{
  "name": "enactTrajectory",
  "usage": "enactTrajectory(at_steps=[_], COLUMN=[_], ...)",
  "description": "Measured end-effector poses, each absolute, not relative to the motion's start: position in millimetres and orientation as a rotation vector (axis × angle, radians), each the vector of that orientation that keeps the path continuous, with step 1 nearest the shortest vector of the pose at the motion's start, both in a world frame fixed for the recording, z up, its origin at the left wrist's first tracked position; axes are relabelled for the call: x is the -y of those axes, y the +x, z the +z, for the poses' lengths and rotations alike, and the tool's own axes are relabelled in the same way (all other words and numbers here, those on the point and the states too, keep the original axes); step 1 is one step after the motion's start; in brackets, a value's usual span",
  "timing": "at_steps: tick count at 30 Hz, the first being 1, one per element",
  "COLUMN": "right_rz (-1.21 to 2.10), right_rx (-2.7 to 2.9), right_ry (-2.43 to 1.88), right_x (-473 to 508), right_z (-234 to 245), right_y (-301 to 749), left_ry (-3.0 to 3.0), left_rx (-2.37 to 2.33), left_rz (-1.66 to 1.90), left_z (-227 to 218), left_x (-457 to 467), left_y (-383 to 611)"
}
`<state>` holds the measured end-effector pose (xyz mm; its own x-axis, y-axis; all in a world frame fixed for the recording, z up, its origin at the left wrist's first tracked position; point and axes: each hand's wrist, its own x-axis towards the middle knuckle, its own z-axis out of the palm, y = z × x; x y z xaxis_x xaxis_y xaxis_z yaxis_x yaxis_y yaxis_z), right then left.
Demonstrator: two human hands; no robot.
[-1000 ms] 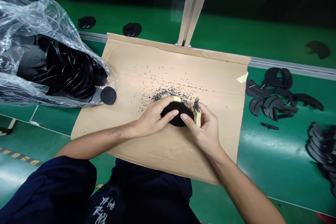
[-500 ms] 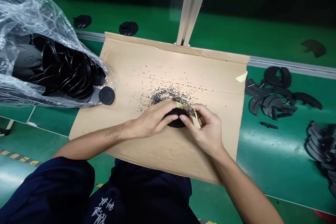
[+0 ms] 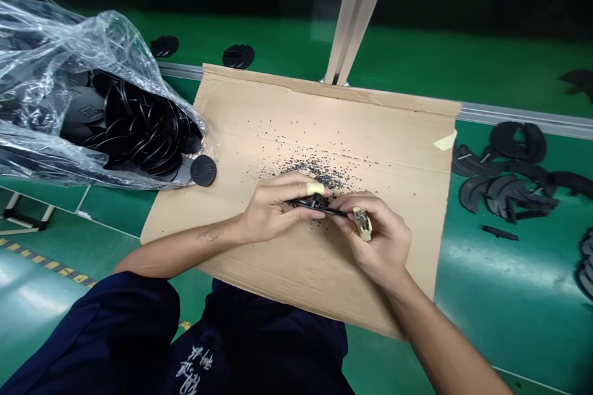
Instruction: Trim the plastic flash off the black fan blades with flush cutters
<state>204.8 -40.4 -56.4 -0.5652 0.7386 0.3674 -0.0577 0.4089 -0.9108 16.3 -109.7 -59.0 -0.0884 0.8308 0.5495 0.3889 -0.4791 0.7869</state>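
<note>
Tilted nearly edge-on, a black plastic disc (image 3: 334, 211) is held between both hands. My left hand (image 3: 266, 210) pinches its left side between thumb and fingers; yellow tape is wrapped round one finger. My right hand (image 3: 384, 237) grips the disc's right edge with thumb and fingertips. Tucked in that same hand is a small metal tool wrapped in pale yellow tape (image 3: 362, 224); its exact kind is unclear. Small black plastic scraps (image 3: 319, 168) lie scattered on the cardboard sheet (image 3: 287, 271) just beyond the hands.
A clear plastic bag (image 3: 106, 43) full of black discs (image 3: 143, 129) lies open at left. One loose disc (image 3: 203, 170) rests by its mouth. Curved black pieces (image 3: 504, 191) are piled on the green table at right. A metal post (image 3: 356, 18) stands behind the cardboard.
The disc has turned from face-up to nearly edge-on. The taped tool has swung round in my right hand. The whole view has shifted, so the scene sits further right.
</note>
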Motion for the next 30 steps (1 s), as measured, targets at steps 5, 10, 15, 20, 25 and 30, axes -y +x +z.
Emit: enactTrajectory(at_steps=[5, 10, 15, 20, 25, 30], right_rz=[1.184, 1.176, 1.150, 1.169, 1.157, 1.228], right_rx=[1.883, 1.927, 1.941, 1.967, 1.987, 1.965], right_ry=[-0.558, -0.548, -0.594, -0.582, -0.609, -0.627], right_x=[42, 41, 40, 39, 40, 41], right_z=[-60, -58, -58, -58, -56, -57], right_y=[205, 207, 207, 207, 208, 207], left_ry=[1.952, 1.986, 2.012, 2.062, 2.072, 2.007], left_rx=[-1.249, -1.216, -1.209, -1.222, -1.237, -1.307], left_rz=[1.592, 1.623, 1.569, 1.540, 1.481, 1.523], left_z=[-55, -56, -57, -56, -54, -52], left_x=[110, 111, 110, 110, 110, 111], left_y=[11, 9, 7, 4, 3, 6])
